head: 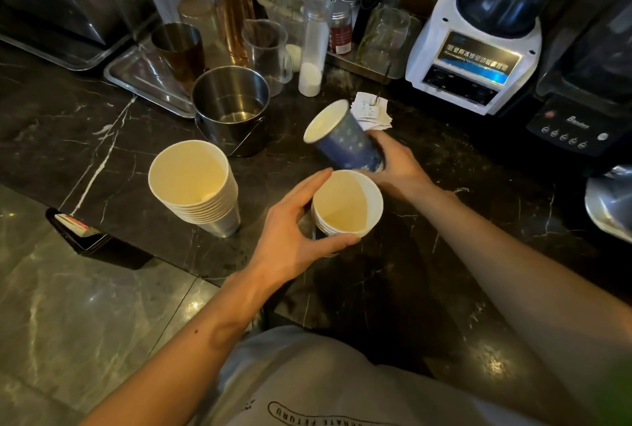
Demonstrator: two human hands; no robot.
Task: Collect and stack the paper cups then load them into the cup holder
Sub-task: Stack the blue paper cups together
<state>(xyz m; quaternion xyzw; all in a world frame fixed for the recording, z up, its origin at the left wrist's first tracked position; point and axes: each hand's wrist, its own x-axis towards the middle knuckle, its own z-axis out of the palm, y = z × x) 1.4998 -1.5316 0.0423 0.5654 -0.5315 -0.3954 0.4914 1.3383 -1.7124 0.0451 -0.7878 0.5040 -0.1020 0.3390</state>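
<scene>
Left hand grips short cup stack; right hand grips tilted blue cup, empty; taller stack stands nearby.

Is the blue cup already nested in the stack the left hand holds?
No: the right hand holds the blue cup tilted behind the left hand's stack, not inside it.

dim, warm indoor light falls on a dark marble counter; small glare spots glint on the polished floor tiles and the steel pail. the tilted blue cup is motion-blurred, and edges bend with wide-angle distortion.
</scene>
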